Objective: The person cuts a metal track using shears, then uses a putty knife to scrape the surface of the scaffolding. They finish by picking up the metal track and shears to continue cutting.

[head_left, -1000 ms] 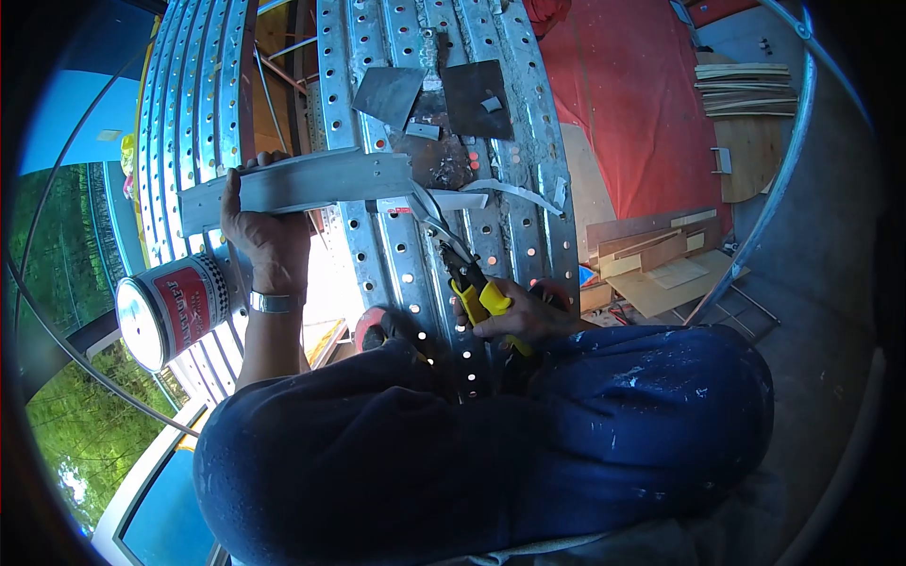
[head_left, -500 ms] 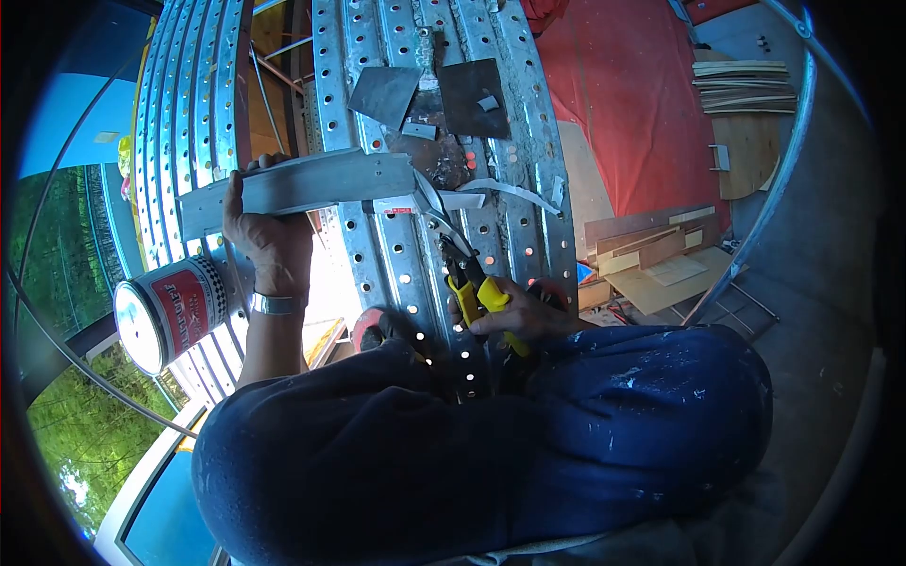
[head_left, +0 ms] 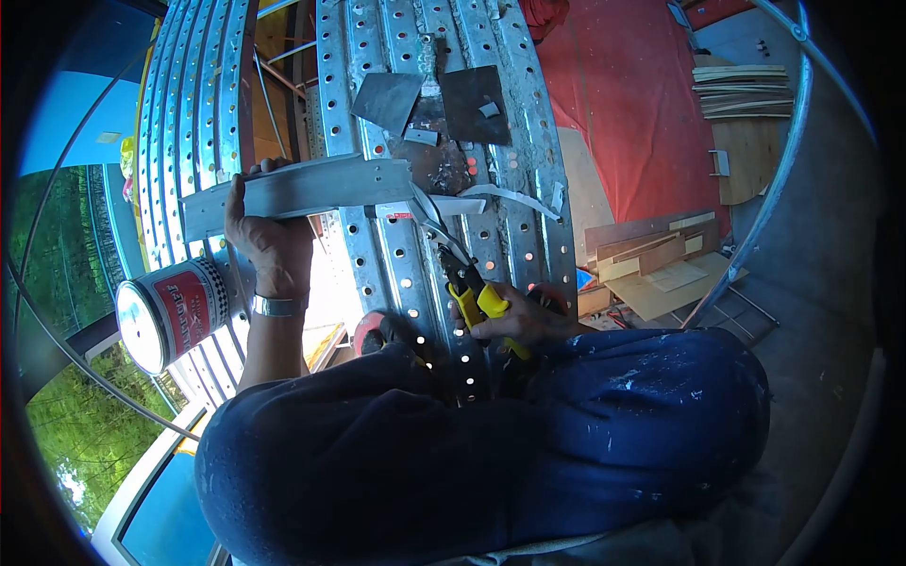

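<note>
A long grey metal strip (head_left: 302, 187) is held level by my left hand (head_left: 272, 241), whose thumb presses its face while the fingers wrap over the top edge. My right hand (head_left: 514, 316) is closed round the yellow handles of a pair of snips (head_left: 464, 275). The snips' blades meet the strip's right end. Below and right of that end, a narrow pale strip (head_left: 461, 207) and a thin curled offcut (head_left: 522, 196) lie on the perforated metal planks (head_left: 396, 283). Two dark square plates (head_left: 389, 101) (head_left: 475, 106) with small offcuts lie farther up.
A red and white can (head_left: 175, 311) lies at the left beside my forearm. Red sheeting (head_left: 604, 104) covers the area beyond the planks on the right, with wood boards (head_left: 661, 264) on the floor. A curved metal pole (head_left: 783, 170) rises at far right.
The snips' handles look slightly closer together and the blades have shifted slightly at the strip's end. My left hand keeps its hold, and the view has moved a little.
</note>
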Tool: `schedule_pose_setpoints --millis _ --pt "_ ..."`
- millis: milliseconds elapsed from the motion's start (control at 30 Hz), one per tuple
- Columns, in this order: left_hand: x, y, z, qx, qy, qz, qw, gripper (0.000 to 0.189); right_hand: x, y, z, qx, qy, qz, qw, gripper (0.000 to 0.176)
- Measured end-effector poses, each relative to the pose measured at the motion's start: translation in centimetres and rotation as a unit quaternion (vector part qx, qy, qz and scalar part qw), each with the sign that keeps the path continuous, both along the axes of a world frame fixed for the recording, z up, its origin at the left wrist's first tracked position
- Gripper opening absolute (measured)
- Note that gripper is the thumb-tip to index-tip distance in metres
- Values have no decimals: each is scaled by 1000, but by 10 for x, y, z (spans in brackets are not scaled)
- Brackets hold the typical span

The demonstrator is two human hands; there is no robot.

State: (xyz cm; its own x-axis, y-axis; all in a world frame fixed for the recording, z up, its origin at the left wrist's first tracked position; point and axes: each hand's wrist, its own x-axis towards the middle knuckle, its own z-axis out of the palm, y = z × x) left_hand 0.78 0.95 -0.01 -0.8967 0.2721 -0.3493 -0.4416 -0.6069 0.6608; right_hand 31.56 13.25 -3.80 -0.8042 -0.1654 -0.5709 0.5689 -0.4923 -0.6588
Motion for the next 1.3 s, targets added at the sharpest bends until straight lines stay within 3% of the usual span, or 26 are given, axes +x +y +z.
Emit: schedule_pose_setpoints --millis 267,600,967,1067,1300 --pt "1 6 5 -64 7 -6 998 25 -3 5 16 78 -9 29 997 43" --pt "0 4 5 -42 16 -18 999 21 -2 1 7 105 49 4 993 30" --pt "-1 4 6 -33 11 -22 999 19 -5 -1 13 93 24 -12 995 28" --pt "-6 -2 0 -15 21 -59 998 28 -3 0 9 104 27 -10 994 26" --pt "-4 6 11 -17 -12 -31 999 19 -3 6 12 142 30 26 989 25"
